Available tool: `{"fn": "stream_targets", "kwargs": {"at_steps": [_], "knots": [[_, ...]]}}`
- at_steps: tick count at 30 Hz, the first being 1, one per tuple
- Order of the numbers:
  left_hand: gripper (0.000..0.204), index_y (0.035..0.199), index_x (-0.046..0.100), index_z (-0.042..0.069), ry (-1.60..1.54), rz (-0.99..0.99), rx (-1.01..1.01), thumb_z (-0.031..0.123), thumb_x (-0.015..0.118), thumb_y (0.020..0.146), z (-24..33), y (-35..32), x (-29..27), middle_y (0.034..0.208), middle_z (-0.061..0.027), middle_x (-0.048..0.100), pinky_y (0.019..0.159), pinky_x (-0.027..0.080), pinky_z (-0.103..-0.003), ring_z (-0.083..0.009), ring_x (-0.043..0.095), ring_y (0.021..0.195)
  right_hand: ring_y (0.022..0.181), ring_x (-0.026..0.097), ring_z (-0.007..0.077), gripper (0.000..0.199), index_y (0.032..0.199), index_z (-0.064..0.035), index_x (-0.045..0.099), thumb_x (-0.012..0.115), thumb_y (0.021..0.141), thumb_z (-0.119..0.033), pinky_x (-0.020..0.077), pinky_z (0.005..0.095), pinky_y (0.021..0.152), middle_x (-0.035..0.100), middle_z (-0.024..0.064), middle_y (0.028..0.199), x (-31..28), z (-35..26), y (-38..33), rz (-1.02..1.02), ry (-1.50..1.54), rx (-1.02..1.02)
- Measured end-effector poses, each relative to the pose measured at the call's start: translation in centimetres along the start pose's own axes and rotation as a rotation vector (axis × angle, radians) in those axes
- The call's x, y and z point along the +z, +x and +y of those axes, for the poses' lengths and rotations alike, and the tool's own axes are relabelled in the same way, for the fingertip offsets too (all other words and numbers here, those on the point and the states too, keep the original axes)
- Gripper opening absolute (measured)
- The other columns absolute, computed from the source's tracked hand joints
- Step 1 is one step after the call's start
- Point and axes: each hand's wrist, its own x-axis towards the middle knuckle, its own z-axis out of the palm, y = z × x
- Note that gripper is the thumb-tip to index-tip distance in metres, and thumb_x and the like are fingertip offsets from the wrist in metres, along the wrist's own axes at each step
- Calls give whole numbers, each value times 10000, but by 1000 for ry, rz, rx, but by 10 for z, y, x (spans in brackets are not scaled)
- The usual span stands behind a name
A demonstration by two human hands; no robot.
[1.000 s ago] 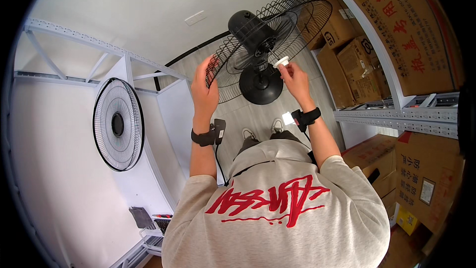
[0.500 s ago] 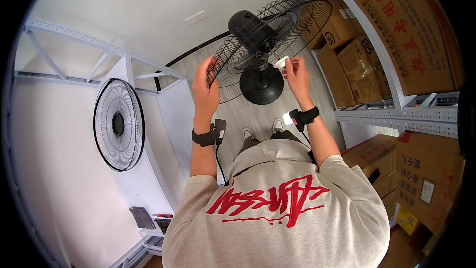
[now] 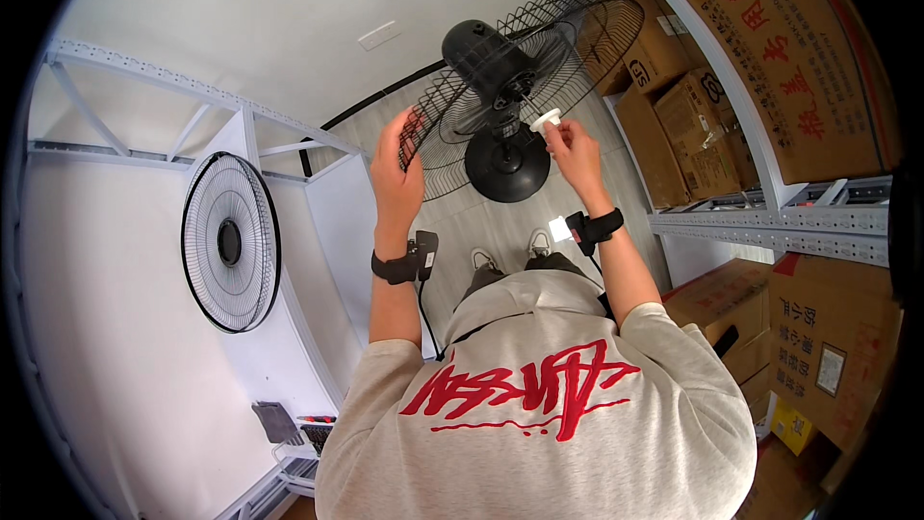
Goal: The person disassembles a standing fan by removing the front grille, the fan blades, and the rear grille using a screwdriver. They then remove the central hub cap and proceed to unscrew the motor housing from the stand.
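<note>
A black fan stands on the floor in front of me, with its motor housing (image 3: pixel 486 53) tilted above a round base (image 3: pixel 507 170). Around the motor's shaft end sits a black wire grille (image 3: pixel 438 116). My left hand (image 3: pixel 397 173) is closed on the left rim of that grille, its fingertips partly behind the wires. Between the thumb and fingers of my right hand (image 3: pixel 577 156) is a white round plastic nut (image 3: pixel 545 120) with a wide flange. The nut is close to the thin metal shaft (image 3: pixel 526 96), apart from it.
Another round fan grille (image 3: pixel 231 279) with a black rim rests on the white shelf (image 3: pixel 106 327) at left. Cardboard boxes (image 3: pixel 698 125) fill the metal rack (image 3: pixel 751 226) at right. Small tools (image 3: pixel 316 421) lie at the lower left. A white wall (image 3: pixel 289 29) rises behind the fan.
My right hand has turned the nut so its flange faces more upward, and its fingers have shifted below it. The left hand and fan have barely moved.
</note>
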Motion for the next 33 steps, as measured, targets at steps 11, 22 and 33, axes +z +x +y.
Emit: {"fn": "stream_targets", "kwargs": {"at_steps": [11, 22, 33], "knots": [[605, 1410, 465, 39, 6, -10, -12, -126, 494, 828, 9, 1, 0, 1273, -162, 605, 980, 469, -331, -252, 626, 1135, 810, 676, 133, 346, 1155, 28, 592, 668, 944, -236, 549, 271, 676, 706, 86, 955, -28, 15, 1, -125, 271, 32], [847, 1511, 248, 11, 288, 103, 150, 37, 691, 789, 30, -2, 12, 1423, -186, 486, 1123, 332, -469, -366, 441, 1343, 1116, 620, 170, 512, 1269, 49, 506, 749, 822, -8, 486, 326, 967, 645, 119, 1200, -65, -56, -31, -83, 454, -493], [1345, 1553, 116, 38, 71, -55, 532, 598, 871, 591, 82, -38, 25, 1419, -258, 485, 1166, 92, -602, -443, 308, 1427, 968, 697, 188, 487, 1215, 41, 527, 750, 784, 3, 528, 291, 836, 711, 138, 1057, -43, -90, -54, -440, 491, -652]]}}
